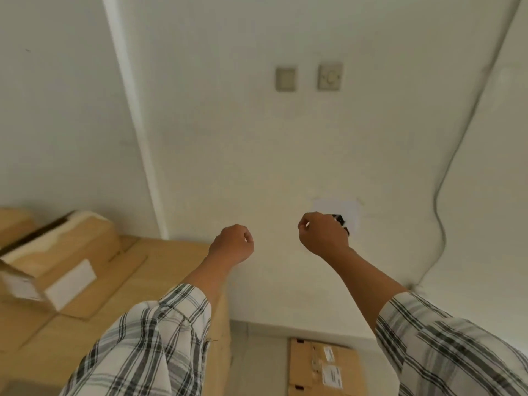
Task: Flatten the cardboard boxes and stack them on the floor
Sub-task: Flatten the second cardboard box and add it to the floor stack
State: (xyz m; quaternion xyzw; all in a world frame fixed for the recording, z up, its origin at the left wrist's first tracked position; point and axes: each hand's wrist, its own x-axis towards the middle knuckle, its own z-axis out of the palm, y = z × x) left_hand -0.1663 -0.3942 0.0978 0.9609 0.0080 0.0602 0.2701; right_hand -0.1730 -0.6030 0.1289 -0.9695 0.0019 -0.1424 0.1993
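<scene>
Flattened boxes lie on the floor, bottom centre | unflattened boxes piled lower left on a large carton | my left hand fisted, empty, mid-frame | my right hand fisted before the wall, centre-right; dark thing behind it, grip unclear.

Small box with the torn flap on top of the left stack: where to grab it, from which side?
Judging from its pose, take the small box by its two long side walls, coming from above and the right. Its torn flap stands open, so the top offers no firm grip; both hands look empty.
</scene>
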